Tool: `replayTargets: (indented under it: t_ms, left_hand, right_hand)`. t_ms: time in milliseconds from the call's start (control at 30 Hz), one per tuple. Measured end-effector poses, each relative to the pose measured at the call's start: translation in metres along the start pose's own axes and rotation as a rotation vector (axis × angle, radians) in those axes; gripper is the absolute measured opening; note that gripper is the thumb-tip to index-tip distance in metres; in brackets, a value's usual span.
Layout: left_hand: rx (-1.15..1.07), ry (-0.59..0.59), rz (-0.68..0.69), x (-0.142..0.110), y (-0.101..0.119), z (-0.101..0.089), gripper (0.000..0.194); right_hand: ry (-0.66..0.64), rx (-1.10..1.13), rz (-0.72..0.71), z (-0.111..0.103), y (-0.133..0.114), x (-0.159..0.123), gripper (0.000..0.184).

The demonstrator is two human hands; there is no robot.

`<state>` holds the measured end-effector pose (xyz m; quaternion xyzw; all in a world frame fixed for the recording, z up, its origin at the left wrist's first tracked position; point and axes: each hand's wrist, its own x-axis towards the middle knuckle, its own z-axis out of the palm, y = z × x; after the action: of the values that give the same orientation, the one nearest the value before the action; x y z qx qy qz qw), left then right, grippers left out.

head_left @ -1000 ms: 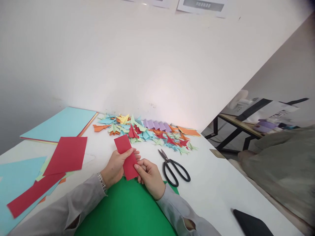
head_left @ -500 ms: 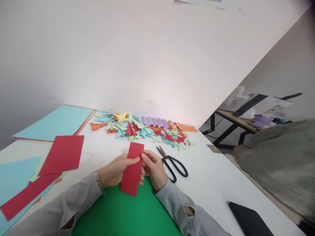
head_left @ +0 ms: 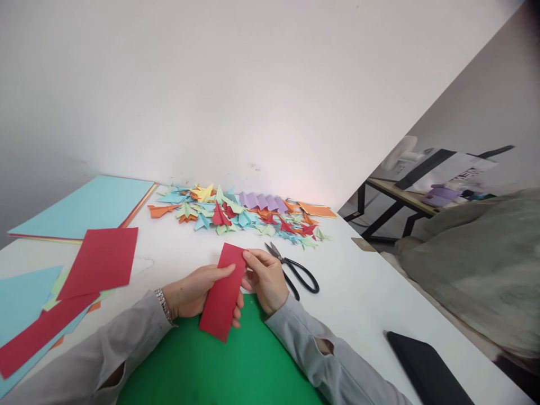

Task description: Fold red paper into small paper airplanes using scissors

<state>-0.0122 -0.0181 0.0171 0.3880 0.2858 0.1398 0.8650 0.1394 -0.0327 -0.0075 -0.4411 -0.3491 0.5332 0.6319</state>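
A narrow red sheet of paper (head_left: 220, 304) is held tilted above a green mat (head_left: 202, 374). My left hand (head_left: 196, 289) grips it from the left, thumb on its face and fingertips showing past its right edge. At the upper right corner of the sheet, my right hand (head_left: 268, 278) pinches the paper between thumb and fingers. Just right of that hand, black-handled scissors (head_left: 297, 270) lie with their blades slightly apart, partly covered by the hand.
Folded paper shapes (head_left: 219, 211) in several colours line the wall, with a pleated purple strip (head_left: 264, 202) among them. Blue sheets (head_left: 90, 205) and red paper (head_left: 101, 256) lie at left. A black flat device (head_left: 426, 363) rests at right, near a person's sleeve (head_left: 476, 253).
My right thumb and fingers have moved up to the red sheet's top right corner. The sheet tilts more, its lower end shifting left. The whole view has shifted slightly.
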Motion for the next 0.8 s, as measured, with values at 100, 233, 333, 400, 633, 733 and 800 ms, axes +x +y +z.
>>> replayTargets:
  t_ms: [100, 233, 333, 400, 633, 733, 800]
  left_hand:
    - [-0.006, -0.02, -0.007, -0.0002, -0.0007, -0.0018, 0.044]
    - [-0.082, -0.037, -0.019, 0.0018, 0.0006, -0.0048, 0.054]
    - [-0.171, -0.059, -0.012, 0.0026, 0.0029, -0.0065, 0.065]
    - [-0.184, -0.047, -0.003, 0.0016, 0.0038, -0.0071, 0.057]
    - [-0.104, -0.005, 0.112, -0.0025, 0.0002, -0.0074, 0.018]
    - [-0.035, 0.151, 0.239, -0.0003, -0.0007, -0.0056, 0.018]
    - [0.0, 0.229, 0.314, 0.0013, -0.0012, -0.0044, 0.018]
  right_hand:
    - [0.025, -0.012, -0.014, 0.0007, -0.0025, -0.0009, 0.024]
    - [0.032, 0.046, -0.009, -0.0008, -0.003, 0.0011, 0.024]
    - [0.012, 0.094, 0.002, -0.0036, 0.0005, 0.0047, 0.026]
    - [0.005, 0.099, 0.005, -0.0049, 0.0028, 0.0061, 0.028]
    - [0.029, 0.081, 0.005, -0.0023, 0.0039, 0.0045, 0.032]
    - [-0.016, 0.118, 0.012, -0.0013, 0.0046, 0.004, 0.04]
    - [-0.079, 0.11, 0.004, -0.0013, 0.0055, 0.0033, 0.047]
